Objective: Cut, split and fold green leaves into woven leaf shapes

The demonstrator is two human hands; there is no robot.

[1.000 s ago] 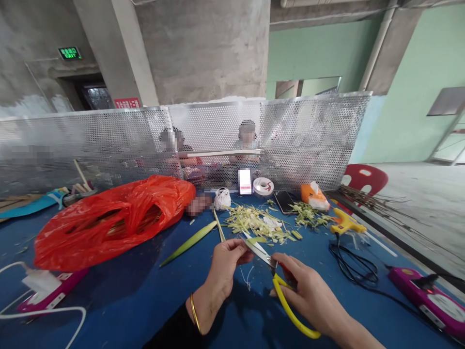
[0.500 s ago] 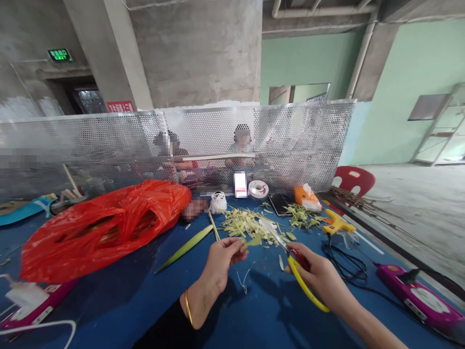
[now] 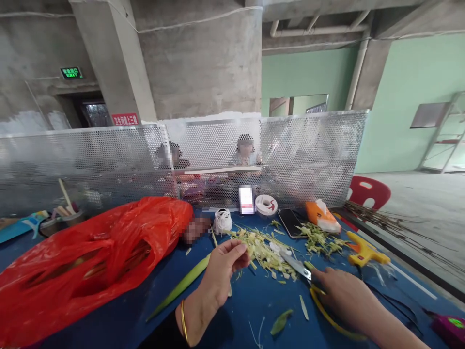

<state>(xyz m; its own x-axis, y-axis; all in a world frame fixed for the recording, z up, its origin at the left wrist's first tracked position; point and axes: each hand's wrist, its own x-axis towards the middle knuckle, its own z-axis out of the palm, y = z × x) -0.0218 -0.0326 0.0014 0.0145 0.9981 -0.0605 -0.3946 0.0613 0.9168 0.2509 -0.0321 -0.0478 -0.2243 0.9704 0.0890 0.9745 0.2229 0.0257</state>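
Observation:
My left hand (image 3: 228, 261) is raised over the blue table, thumb pressed to the curled fingers; anything between them is too small to make out. My right hand (image 3: 336, 291) lies low over the yellow-handled scissors (image 3: 300, 266), fingers curled over the handle. Their blades point toward the pile of pale green leaf trimmings (image 3: 267, 252). A short green leaf piece (image 3: 281, 322) and a thin sliver (image 3: 304, 307) lie on the table between my hands. Beside my left wrist is a long green leaf (image 3: 181, 286), partly hidden by the arm.
A red plastic bag (image 3: 109, 261) covers the left side. White cord (image 3: 222, 221), a tape roll (image 3: 266, 205), a phone (image 3: 290, 223), a tissue pack (image 3: 321, 216) and a yellow glue gun (image 3: 366, 252) stand around the trimmings. Behind rises a perforated metal screen (image 3: 214, 140), with people beyond.
The green piece once in my left fingers is gone from them; a similar piece now lies on the table. My right hand has lowered the scissors to the table. The view has shifted.

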